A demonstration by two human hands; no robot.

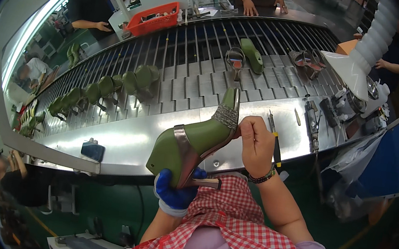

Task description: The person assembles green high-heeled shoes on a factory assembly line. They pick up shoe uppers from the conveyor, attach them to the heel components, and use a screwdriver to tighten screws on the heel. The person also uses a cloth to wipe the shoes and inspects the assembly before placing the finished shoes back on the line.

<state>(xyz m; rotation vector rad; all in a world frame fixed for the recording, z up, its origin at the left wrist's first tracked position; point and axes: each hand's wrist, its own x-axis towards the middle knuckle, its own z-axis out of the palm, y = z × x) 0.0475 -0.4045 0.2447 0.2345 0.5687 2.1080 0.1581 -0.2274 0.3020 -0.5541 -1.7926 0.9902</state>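
Note:
A high-heeled sandal (188, 155) is fitted on a green shoe last (203, 136), held tilted above the metal bench edge with its toe pointing away from me. It has a metallic heel strap, and a glittery band crosses the forefoot. My left hand (172, 192), in a blue glove, is closed round the heel end from below, beside the slim heel. My bare right hand (258, 148) is closed, its thumb and curled forefinger at the sandal's sole edge by the glittery band. The fingertips are partly hidden there.
Beyond the metal bench (128, 141) runs a slatted conveyor (184, 86) carrying several green lasts (95, 92), a loose last (251, 55) and sandals (307, 60). A yellow-black screwdriver (276, 145) lies at right, under a white duct hood (348, 75). A red basket (155, 19) and co-workers are farther off.

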